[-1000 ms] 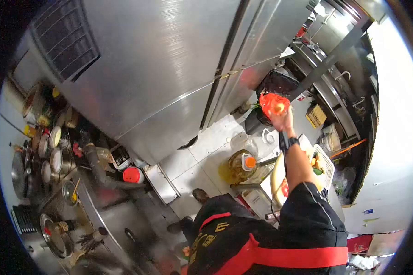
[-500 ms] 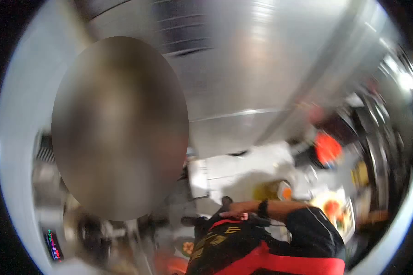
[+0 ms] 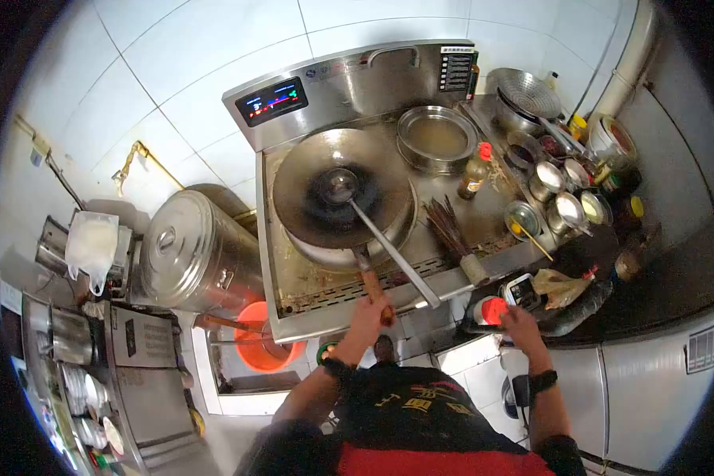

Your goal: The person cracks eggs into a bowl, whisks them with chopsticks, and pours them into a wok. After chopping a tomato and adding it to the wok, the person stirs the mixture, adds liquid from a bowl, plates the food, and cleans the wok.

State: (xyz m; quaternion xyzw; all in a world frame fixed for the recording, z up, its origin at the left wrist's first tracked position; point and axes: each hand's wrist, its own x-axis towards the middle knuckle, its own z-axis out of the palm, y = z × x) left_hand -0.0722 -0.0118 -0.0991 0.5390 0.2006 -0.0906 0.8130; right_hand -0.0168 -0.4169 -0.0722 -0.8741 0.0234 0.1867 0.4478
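Note:
A large dark wok point(image 3: 301, 186) sits on the steel stove with a long-handled ladle point(image 3: 381, 238) resting in it. My left hand point(image 3: 363, 324) is closed round the wok's wooden handle point(image 3: 369, 285), which points toward me. To the right, my right hand point(image 3: 523, 329) has its fingers on a small red lid-like thing point(image 3: 494, 311) at a white container by the stove's front edge; the fingertips are partly hidden. Close by lie a phone point(image 3: 522, 293) and a tan plastic bag point(image 3: 562, 287). A bamboo wok brush point(image 3: 452, 230) lies on the stove between my hands.
A lidded steel pot point(image 3: 438, 139) and a red-capped bottle point(image 3: 476, 170) stand on the stove. Several seasoning bowls point(image 3: 547, 178) and a strainer point(image 3: 531, 91) crowd the right. At left are a big steel stockpot point(image 3: 182, 246), an orange bucket point(image 3: 266, 353) and dish shelves point(image 3: 47, 397).
The view has swung from blurred steel surfaces to the stove. A hand that was near the apron is no longer there; both hands now reach forward, the left onto the wok handle.

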